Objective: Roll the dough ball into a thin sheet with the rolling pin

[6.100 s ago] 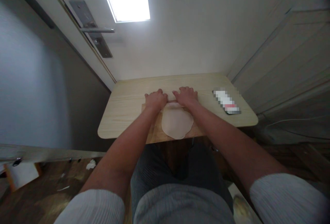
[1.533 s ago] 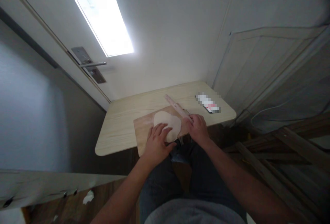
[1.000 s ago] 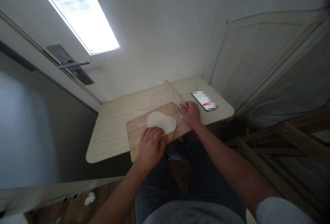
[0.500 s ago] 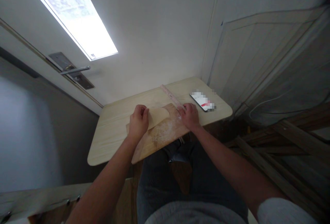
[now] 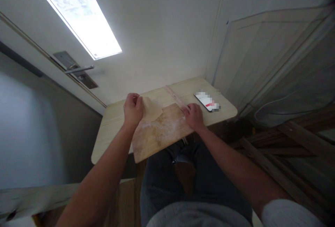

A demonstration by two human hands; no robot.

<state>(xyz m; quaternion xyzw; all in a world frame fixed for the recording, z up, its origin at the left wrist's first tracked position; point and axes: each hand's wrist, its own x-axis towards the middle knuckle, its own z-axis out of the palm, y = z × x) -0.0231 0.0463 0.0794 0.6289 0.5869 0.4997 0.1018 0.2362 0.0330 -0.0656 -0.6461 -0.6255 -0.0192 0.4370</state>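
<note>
Left hand (image 5: 133,111) pinching dough sheet (image 5: 152,110), over far edge of board (image 5: 159,133), right hand (image 5: 194,116) closed on rolling pin (image 5: 173,96), by board's right edge, phone (image 5: 207,101) near right edge of table (image 5: 112,122)

A phone (image 5: 205,100) lies at the right of the desk (image 5: 225,111); far left, a door handle (image 5: 81,69) and a bright window (image 5: 86,24).

Dough sheet (image 5: 151,110): pale, thin, in one piece. Pinched at its left edge by the left hand (image 5: 133,107), spread over the far-left corner of the floured board (image 5: 159,141). Rolling pin (image 5: 175,96): slim, pinkish, straight. Gripped at near end by the right hand (image 5: 194,116), angled away-left.
</note>
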